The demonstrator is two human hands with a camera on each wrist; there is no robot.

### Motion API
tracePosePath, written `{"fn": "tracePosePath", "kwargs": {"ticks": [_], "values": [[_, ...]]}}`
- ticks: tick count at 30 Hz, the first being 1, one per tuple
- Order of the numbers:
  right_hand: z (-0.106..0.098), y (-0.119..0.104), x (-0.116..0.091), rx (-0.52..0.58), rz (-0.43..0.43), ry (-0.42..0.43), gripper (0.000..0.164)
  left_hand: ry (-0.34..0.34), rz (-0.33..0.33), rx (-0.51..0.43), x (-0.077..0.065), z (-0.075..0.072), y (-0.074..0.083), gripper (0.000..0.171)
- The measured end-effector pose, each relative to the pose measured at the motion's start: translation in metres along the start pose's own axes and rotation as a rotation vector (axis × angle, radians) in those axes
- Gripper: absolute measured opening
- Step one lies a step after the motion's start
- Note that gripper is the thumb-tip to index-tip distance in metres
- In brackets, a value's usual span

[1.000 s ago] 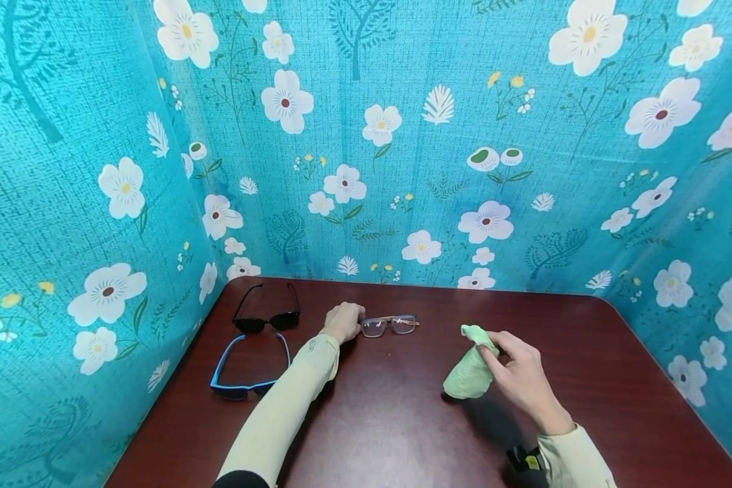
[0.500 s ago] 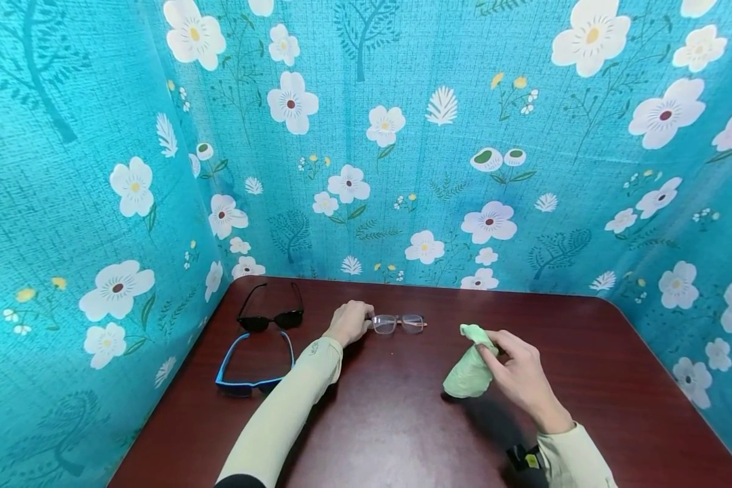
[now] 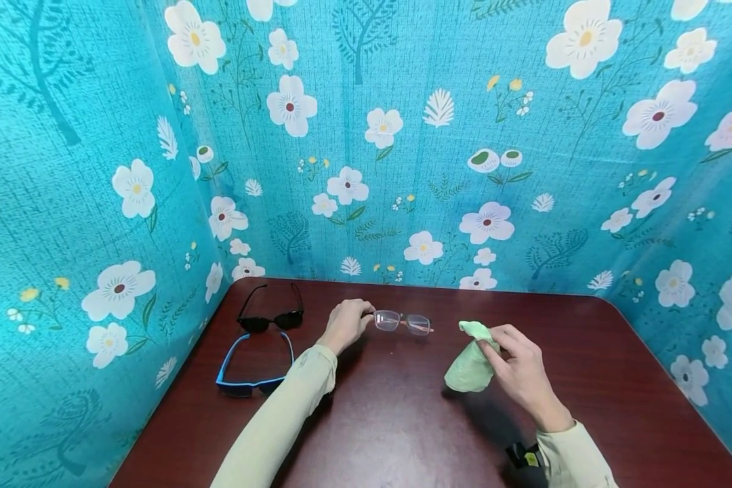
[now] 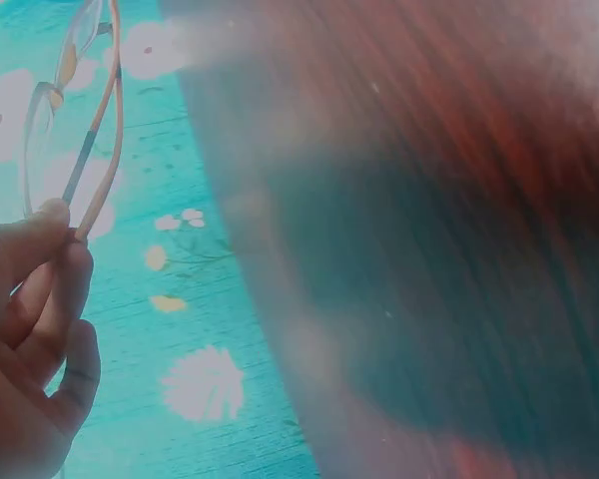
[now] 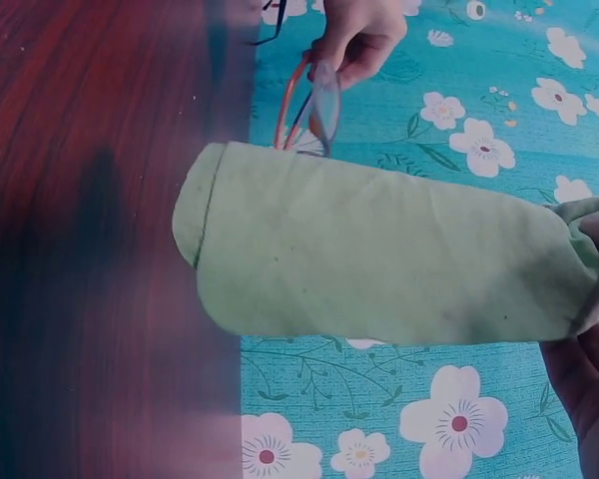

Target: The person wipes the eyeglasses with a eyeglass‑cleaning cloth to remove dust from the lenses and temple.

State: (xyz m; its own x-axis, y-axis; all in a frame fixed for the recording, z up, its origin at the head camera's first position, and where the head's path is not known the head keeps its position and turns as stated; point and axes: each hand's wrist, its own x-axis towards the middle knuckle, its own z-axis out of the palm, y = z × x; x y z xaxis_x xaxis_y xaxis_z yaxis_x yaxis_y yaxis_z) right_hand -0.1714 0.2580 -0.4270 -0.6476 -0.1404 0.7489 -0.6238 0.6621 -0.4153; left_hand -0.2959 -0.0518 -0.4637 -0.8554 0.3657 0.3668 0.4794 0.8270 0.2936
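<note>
Both hands are occupied, and they are held well apart over the desk [image 3: 390,413]. By the left hand [image 3: 344,325], the clear glasses [image 3: 404,321] are pinched at one end between thumb and finger, with the lenses pointed across toward the right hand [image 3: 518,362]. And over there, a pale green pouch [image 3: 471,369] is gripped by its gathered end, its body slanted down toward the left hand's side; whether the desk is touched by its lower edge cannot be told. So glasses and pouch are both seen between the hands! Left of the left hand, the black sunglasses [image 3: 271,321] are laid with their temples spread; nearer the person, the blue-framed sunglasses [image 3: 252,385] are set right beside the left sleeve [image 3: 280,413]. Beyond both hands, the desk is backed by a flowered curtain [image 3: 402,169].
</note>
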Motion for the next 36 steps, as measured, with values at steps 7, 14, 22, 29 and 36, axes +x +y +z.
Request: {"fn": "tracePosePath", "kwargs": {"ticks": [7, 14, 22, 29, 36], "values": [[0.001, -0.001, 0.004, 0.002, -0.016, 0.047, 0.023, 0.089, -0.016, -0.124, -0.011, -0.019, 0.011, 0.007], [0.002, -0.004, 0.010, 0.003, -0.027, 0.105, 0.028, 0.175, -0.027, -0.307, -0.022, -0.043, 0.023, 0.008], [0.003, -0.008, 0.015, -0.051, 0.048, 0.126, 0.022, 0.207, -0.018, -0.398, -0.041, -0.056, 0.029, 0.009], [0.009, -0.017, 0.021, -0.079, 0.041, 0.192, 0.022, 0.212, -0.009, -0.443, -0.055, -0.069, 0.037, 0.008], [0.018, -0.028, 0.027, -0.119, -0.023, 0.178, 0.021, 0.220, 0.002, -0.433, -0.061, -0.072, 0.048, 0.008]]}}
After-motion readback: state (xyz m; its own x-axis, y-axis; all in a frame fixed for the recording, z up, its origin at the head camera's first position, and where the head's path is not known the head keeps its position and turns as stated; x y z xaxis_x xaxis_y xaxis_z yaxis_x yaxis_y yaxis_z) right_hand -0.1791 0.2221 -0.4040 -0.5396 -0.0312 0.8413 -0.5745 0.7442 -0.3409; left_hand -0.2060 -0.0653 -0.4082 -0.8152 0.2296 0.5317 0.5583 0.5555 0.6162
